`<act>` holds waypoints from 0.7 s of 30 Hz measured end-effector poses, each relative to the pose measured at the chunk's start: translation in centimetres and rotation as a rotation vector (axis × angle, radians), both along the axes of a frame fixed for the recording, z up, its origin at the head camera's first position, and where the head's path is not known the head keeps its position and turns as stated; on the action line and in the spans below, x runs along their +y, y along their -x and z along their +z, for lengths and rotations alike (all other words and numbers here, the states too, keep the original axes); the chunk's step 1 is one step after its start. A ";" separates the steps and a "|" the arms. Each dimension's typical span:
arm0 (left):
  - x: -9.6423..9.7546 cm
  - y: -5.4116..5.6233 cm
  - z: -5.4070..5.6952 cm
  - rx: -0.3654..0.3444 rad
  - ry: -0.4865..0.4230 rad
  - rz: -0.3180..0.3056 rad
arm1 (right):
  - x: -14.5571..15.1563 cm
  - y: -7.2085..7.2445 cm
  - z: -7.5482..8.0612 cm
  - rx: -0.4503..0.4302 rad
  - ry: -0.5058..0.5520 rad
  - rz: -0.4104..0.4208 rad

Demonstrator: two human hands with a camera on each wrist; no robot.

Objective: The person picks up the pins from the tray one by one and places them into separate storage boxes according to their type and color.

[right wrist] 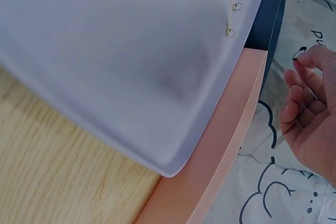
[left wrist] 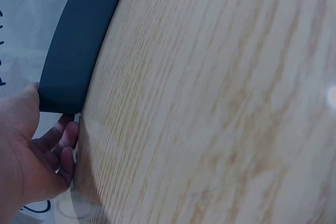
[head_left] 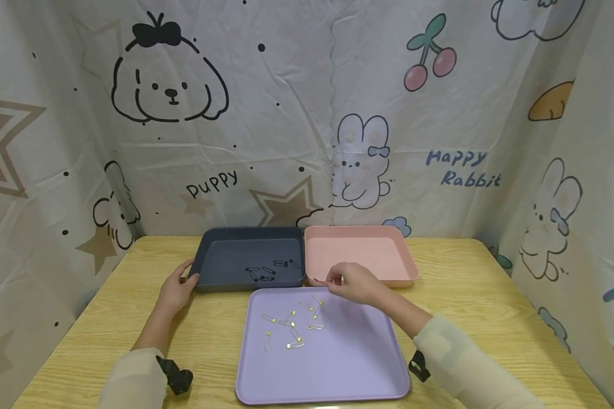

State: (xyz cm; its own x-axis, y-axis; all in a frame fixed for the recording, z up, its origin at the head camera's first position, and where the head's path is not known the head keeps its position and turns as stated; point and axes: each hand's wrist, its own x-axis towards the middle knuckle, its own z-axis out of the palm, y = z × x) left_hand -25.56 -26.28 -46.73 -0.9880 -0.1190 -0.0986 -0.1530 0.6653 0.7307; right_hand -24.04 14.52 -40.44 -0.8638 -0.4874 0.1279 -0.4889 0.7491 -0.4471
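In the head view my right hand (head_left: 352,282) hovers at the near edge of the pink tray (head_left: 360,279), close to its left corner. Between thumb and forefinger it pinches a black safety pin (right wrist: 299,53), plain in the right wrist view. My left hand (head_left: 176,288) holds the dark blue tray (head_left: 248,287) by its near left corner, thumb at the rim and fingers curled lower down (left wrist: 58,142). Several black safety pins (head_left: 268,271) lie inside that tray. On the lilac tray (head_left: 337,363) several gold safety pins (head_left: 291,324) are scattered, mostly on its upper left.
The dark blue and pink trays stand side by side at the back of the wooden table (head_left: 465,318), with the lilac tray in front. A printed curtain (head_left: 286,113) hangs behind the table and along both sides.
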 end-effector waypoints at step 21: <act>0.1 -0.2 0.2 0.003 -0.003 -0.008 | 0.4 0.5 0.0 0.046 0.006 0.020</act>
